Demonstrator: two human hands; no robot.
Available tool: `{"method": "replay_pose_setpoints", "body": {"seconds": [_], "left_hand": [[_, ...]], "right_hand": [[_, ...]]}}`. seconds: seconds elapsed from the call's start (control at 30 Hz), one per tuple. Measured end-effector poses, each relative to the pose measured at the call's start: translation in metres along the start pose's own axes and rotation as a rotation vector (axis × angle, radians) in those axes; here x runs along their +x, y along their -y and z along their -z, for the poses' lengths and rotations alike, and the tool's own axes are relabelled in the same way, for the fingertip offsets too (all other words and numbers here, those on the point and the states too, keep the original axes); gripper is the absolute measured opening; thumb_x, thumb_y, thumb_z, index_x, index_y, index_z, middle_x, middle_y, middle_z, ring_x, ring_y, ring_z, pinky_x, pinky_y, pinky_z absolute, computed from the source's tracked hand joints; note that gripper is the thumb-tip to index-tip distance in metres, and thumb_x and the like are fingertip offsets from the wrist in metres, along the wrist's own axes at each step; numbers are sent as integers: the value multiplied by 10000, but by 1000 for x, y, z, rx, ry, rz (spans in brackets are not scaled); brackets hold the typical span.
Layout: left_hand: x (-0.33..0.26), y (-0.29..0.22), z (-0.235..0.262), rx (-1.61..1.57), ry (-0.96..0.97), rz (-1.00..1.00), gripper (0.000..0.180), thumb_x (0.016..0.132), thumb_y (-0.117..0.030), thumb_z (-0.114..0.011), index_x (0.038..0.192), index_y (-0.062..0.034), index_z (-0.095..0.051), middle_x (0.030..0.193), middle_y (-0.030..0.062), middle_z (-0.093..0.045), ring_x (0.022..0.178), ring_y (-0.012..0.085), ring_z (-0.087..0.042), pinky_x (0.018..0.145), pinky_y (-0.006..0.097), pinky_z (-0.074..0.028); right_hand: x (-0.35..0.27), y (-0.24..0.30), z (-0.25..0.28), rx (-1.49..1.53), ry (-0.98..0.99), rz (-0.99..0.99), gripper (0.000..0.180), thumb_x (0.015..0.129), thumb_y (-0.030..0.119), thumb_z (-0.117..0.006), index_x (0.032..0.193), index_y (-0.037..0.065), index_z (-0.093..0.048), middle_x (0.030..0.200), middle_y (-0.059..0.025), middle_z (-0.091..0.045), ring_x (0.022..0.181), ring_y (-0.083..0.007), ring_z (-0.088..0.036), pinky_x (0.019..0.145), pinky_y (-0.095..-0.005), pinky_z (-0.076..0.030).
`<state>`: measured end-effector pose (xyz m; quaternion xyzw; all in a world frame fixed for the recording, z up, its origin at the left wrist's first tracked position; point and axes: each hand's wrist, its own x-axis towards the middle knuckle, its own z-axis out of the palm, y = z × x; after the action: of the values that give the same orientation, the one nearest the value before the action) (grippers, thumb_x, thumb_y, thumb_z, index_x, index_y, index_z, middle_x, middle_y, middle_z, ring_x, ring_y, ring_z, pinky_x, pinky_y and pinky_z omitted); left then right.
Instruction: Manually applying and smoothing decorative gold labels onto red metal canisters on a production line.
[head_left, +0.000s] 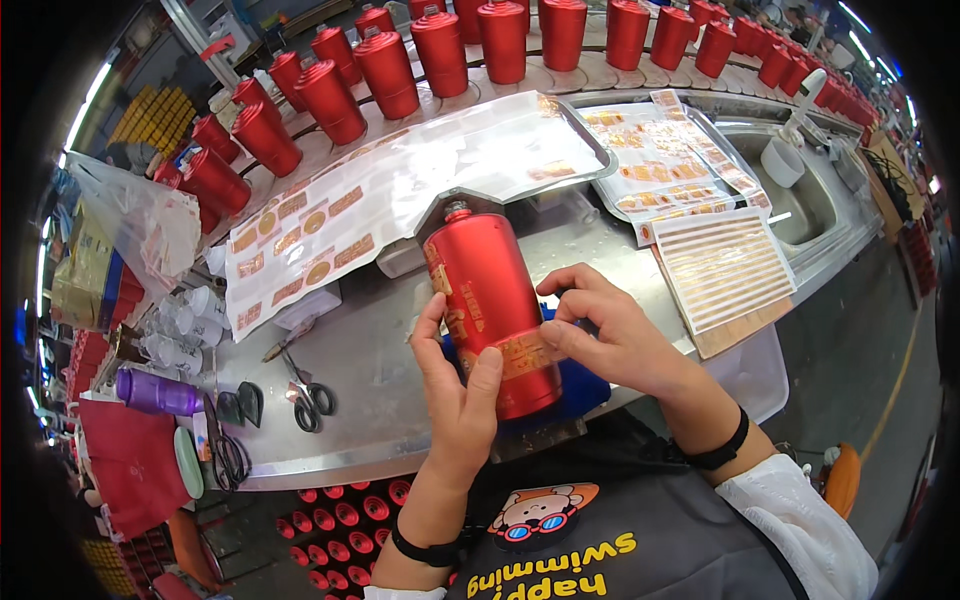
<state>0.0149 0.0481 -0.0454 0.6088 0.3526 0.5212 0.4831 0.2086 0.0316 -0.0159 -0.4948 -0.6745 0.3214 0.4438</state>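
Note:
A tapered red metallic bottle [488,262] with a narrow capped neck tilts slightly in front of me. My left hand [458,385] grips its lower left side, thumb in front and fingers along the edge. Gold decals run up the bottle's left side, and a gold patterned band [522,355] wraps round its lower part. At the band's right end, my right hand [612,338] touches the surface with its thumb. The right index finger is bent and lifted off, apart from the thumb. A blue support [582,392], mostly hidden, shows behind the bottle's base.
Large decal sheets [340,215] spread over the metal table, with more on a tray [655,160] at right. A striped sheet [722,268] lies near the sink [800,205]. Scissors [308,393] and a purple bottle [158,391] are at left. Red bottles [388,75] line a conveyor behind.

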Motion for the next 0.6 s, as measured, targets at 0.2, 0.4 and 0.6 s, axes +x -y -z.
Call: {"method": "replay_pose_setpoints", "body": {"seconds": [0.2,0.4,0.6], "left_hand": [[2,-4,-3,69,-10,27,659,933,-259,-571,1400,63,-234,1391,201,-331,1299,261,-337,1103,364,-236],[1,-4,-3,15,-17,23,666,931,-266,-578,1399,60,-233,1385,201,-337,1296,256,-339,1098,363,-245],[1,-2,-2,121,26,4,634,940,-181,-547,1433,0,-193,1404,149,-327,1272,205,-366,1087,347,-273]], "right_hand": [[-2,-2,2,51,64,-88,225,884,187,-654,766,8,-587,1150,-132,-537,1032,-205,-537,877,-309,-427],[-3,-6,1,71,38,-59,223,870,212,-673,795,9,-617,1117,-151,-550,960,-256,-575,797,-322,-468],[-3,-10,-1,71,66,-79,229,887,205,-663,777,12,-606,1157,-133,-530,1025,-197,-545,889,-315,-431]]}}
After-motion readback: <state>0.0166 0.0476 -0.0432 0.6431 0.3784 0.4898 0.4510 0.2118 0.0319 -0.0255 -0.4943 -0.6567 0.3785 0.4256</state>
